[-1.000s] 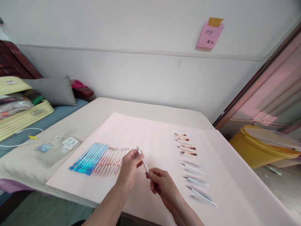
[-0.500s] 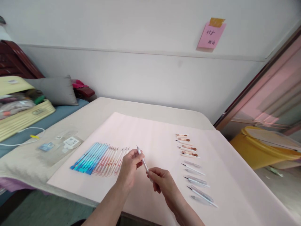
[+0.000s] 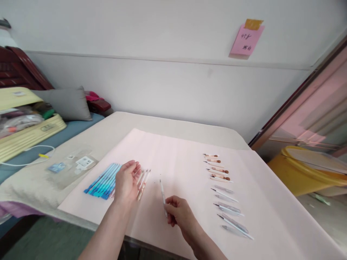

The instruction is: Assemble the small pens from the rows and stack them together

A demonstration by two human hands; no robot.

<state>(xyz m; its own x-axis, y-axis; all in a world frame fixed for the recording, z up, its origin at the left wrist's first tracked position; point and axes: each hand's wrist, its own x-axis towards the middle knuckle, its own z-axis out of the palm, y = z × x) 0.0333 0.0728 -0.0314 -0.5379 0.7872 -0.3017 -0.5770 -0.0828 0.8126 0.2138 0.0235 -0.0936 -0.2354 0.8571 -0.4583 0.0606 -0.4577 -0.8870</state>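
Observation:
My right hand [image 3: 176, 211] pinches a slim white pen [image 3: 163, 195] near its lower end; the dark tip points up and away from me. My left hand [image 3: 127, 182] is off the pen, its fingers loosely apart with nothing seen in them. It hovers over a row of pale pens with reddish marks [image 3: 143, 186] and hides most of them. Just left of that hand lies a row of blue pens [image 3: 104, 180], side by side. At the right, disassembled brown-topped pens [image 3: 221, 177] and clear grey barrels [image 3: 230, 207] lie beside thin white dark-tipped refills [image 3: 235, 224].
A pale pink sheet [image 3: 179, 162] covers much of the cream-covered table [image 3: 162, 121]. Clear plastic packaging [image 3: 78, 164] lies on the left. Beyond it are a yellow box [image 3: 51, 128] and a grey pillow [image 3: 67, 103]. A yellow bin [image 3: 303, 169] stands to the right.
My left hand has let go of the pen and moved left over the pale pens. My right hand keeps hold of the pen, now lower and slightly left.

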